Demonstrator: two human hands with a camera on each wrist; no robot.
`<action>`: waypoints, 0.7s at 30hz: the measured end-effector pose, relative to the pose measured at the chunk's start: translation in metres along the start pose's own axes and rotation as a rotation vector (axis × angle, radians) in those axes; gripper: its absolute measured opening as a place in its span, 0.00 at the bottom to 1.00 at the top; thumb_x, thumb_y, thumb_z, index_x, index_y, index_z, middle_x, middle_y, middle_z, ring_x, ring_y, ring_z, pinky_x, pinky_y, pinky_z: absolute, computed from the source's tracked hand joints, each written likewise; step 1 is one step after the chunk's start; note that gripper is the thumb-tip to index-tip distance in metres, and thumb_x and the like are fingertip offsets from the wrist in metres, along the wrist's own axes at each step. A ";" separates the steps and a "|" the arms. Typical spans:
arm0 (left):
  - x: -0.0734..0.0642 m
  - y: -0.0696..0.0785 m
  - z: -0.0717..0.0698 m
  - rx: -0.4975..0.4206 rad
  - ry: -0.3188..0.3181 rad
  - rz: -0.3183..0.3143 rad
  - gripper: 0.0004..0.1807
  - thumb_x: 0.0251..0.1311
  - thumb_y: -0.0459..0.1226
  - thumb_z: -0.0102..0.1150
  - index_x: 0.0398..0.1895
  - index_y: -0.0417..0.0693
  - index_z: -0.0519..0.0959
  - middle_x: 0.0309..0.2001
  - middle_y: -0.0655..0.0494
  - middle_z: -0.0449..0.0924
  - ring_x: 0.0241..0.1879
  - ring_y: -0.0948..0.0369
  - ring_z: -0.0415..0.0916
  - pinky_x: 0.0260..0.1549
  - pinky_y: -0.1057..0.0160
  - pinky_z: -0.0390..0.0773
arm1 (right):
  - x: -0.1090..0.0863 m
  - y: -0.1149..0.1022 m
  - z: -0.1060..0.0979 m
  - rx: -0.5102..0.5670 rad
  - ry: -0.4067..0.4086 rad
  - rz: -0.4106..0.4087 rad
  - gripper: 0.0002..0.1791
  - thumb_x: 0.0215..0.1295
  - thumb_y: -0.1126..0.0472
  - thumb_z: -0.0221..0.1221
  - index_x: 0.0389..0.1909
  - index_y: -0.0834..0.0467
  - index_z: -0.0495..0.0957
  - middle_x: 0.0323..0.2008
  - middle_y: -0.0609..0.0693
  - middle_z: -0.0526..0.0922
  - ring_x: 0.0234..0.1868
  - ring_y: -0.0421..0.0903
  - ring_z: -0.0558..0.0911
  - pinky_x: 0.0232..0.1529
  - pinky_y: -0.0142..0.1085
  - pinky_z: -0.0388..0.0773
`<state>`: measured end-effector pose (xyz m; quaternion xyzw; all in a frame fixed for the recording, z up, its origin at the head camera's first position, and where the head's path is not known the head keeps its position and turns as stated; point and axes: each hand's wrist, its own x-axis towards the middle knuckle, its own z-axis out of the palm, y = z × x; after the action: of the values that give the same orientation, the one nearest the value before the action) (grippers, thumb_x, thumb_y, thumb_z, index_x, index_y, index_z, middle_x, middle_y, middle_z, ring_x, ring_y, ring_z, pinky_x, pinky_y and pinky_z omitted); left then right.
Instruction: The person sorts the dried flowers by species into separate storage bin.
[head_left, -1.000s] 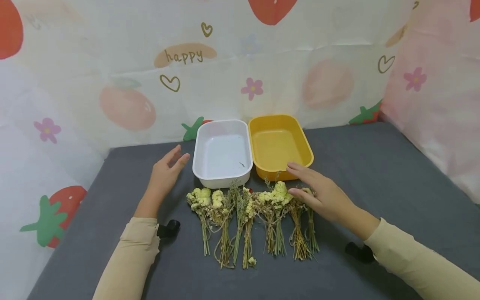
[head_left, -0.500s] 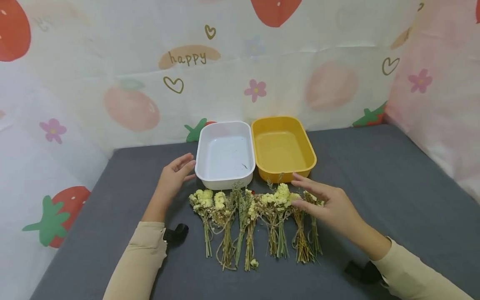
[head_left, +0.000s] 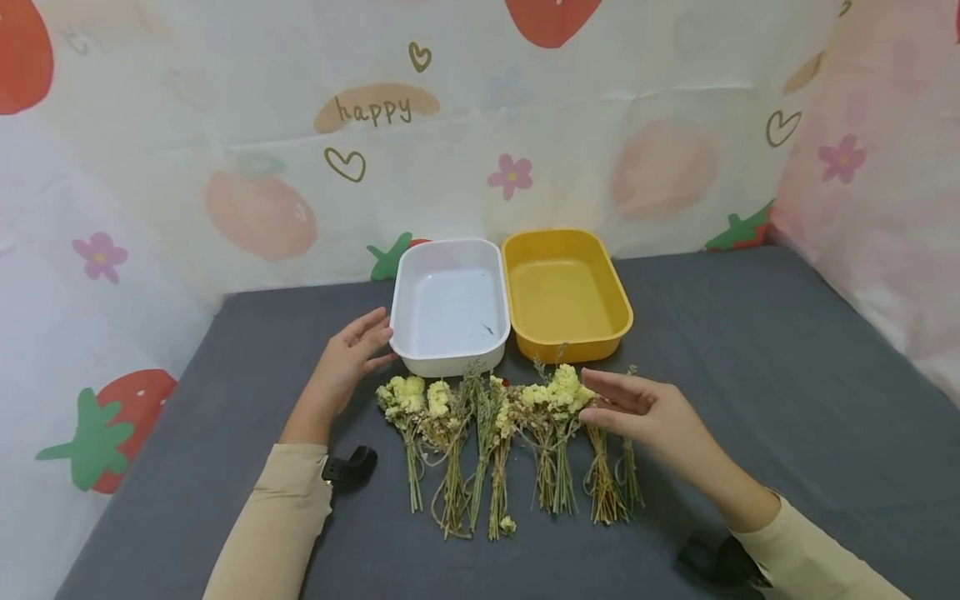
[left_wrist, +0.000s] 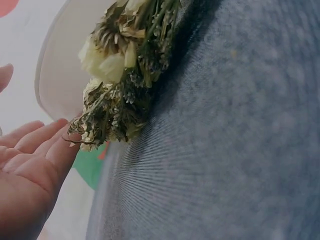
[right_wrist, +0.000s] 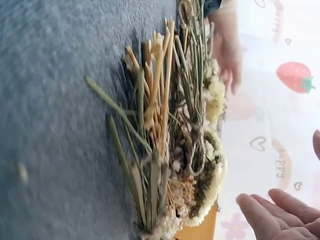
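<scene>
In the head view a row of dried flower bunches (head_left: 448,454) lies on the grey cloth, yellow heads away from me and stems towards me. My left hand (head_left: 337,375) is beside the white basin (head_left: 450,365), fingers extended and fingertips at its left wall; whether they touch it I cannot tell. Over the right end of the row hovers my right hand (head_left: 656,417), its fingers loosely bent and holding nothing. It hides the head of the rightmost bunch (head_left: 630,479). In the right wrist view that hand (right_wrist: 285,217) is apart from the tied stems (right_wrist: 160,90).
A yellow basin (head_left: 570,350) stands against the right side of the white one. Behind both hangs a printed cloth (head_left: 562,125). A small loose flower head (head_left: 507,525) lies near the stems. Black wrist cameras (head_left: 352,467) are strapped on both forearms.
My left hand has moved right, up to the white basin's side. My right hand has come down and back from the yellow basin's front edge, over the right-hand bunches. The basins and flowers stay in place.
</scene>
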<state>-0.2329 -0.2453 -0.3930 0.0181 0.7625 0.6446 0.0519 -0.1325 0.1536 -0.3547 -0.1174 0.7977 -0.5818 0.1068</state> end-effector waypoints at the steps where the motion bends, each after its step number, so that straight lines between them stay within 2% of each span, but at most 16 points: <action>1: 0.000 -0.001 0.000 -0.005 -0.007 -0.001 0.36 0.75 0.41 0.51 0.80 0.44 0.51 0.77 0.45 0.56 0.75 0.50 0.60 0.67 0.51 0.75 | -0.001 0.001 0.001 0.003 -0.005 0.012 0.32 0.66 0.52 0.65 0.69 0.56 0.72 0.68 0.56 0.74 0.69 0.56 0.74 0.62 0.40 0.81; 6: 0.001 -0.006 0.002 -0.059 -0.027 -0.011 0.33 0.74 0.37 0.51 0.78 0.43 0.54 0.77 0.46 0.57 0.75 0.51 0.59 0.64 0.59 0.78 | -0.003 0.006 0.005 -0.020 0.011 0.063 0.31 0.64 0.51 0.67 0.66 0.56 0.74 0.64 0.56 0.78 0.66 0.54 0.77 0.59 0.42 0.82; 10: 0.002 -0.010 0.004 -0.102 -0.034 -0.015 0.34 0.73 0.34 0.52 0.79 0.43 0.53 0.78 0.46 0.55 0.76 0.51 0.57 0.59 0.66 0.80 | -0.003 0.006 0.003 -0.039 0.028 0.100 0.29 0.64 0.50 0.67 0.64 0.57 0.76 0.61 0.55 0.81 0.61 0.52 0.81 0.57 0.43 0.83; 15: 0.004 -0.015 0.005 -0.122 -0.042 0.004 0.36 0.73 0.35 0.54 0.79 0.45 0.52 0.78 0.47 0.53 0.76 0.51 0.56 0.57 0.70 0.81 | -0.002 0.008 0.001 -0.028 -0.002 0.099 0.31 0.64 0.51 0.67 0.65 0.59 0.74 0.61 0.57 0.80 0.60 0.50 0.82 0.57 0.40 0.84; 21: 0.005 -0.015 0.003 -0.128 -0.040 0.023 0.34 0.74 0.36 0.52 0.79 0.44 0.53 0.78 0.46 0.54 0.76 0.50 0.57 0.57 0.71 0.80 | 0.003 0.009 0.002 0.015 -0.029 0.103 0.32 0.62 0.53 0.68 0.63 0.63 0.75 0.56 0.59 0.84 0.51 0.37 0.85 0.53 0.33 0.85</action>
<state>-0.2370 -0.2446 -0.4089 0.0364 0.7182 0.6923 0.0607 -0.1354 0.1529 -0.3638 -0.0838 0.7965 -0.5800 0.1489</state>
